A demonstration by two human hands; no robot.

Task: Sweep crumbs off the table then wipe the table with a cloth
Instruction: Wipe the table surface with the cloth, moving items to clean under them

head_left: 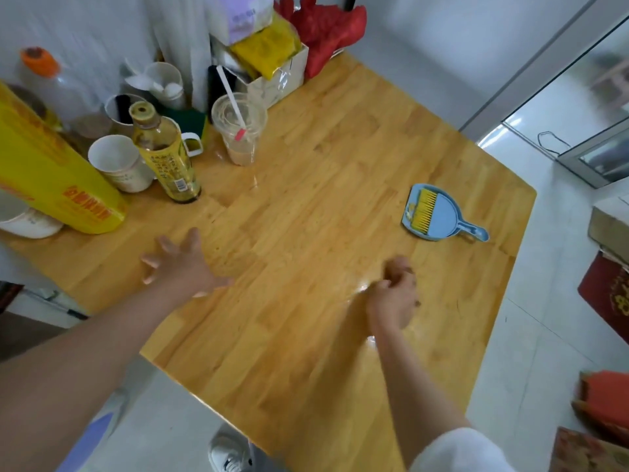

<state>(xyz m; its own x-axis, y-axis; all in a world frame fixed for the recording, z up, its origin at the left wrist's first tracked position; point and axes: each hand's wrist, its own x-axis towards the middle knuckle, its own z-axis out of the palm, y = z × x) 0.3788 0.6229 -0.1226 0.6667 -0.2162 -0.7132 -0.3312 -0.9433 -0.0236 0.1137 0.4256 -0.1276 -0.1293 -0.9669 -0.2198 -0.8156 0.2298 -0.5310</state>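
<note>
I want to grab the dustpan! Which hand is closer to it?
Right. The right hand is just below and left of the dustpan in the picture, empty. The left hand is far across the table from it.

Bare forearms, both. White sleeve pushed up at the right elbow; lilac cloth below the left arm. White laced shoe on the floor.
</note>
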